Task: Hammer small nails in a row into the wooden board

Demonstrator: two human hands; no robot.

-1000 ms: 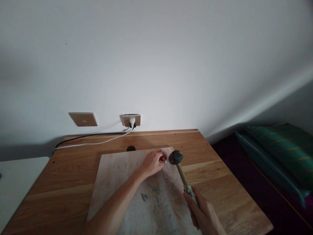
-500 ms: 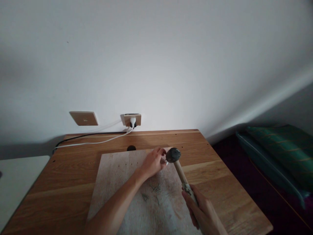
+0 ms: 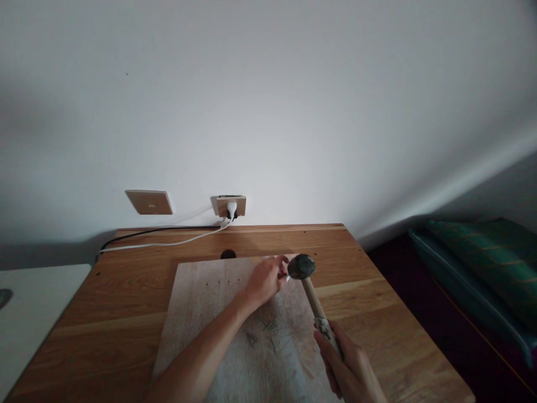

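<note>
Gripping the hammer [image 3: 313, 299] by its handle, likely for control, your right hand [image 3: 344, 358] faced your left hand [image 3: 267, 279], pinching an indistinct object [image 3: 287, 277].

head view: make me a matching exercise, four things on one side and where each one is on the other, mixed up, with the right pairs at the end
Things
1. dark-headed mallet
2. loose nails
3. white plug
4. green striped cushion

Places
A. pushed into the wall outlet
B. beyond the right-hand edge of the wooden table
C. gripped in the right hand
D. scattered on the pale board

Pairs: 1-C, 2-D, 3-A, 4-B
</note>
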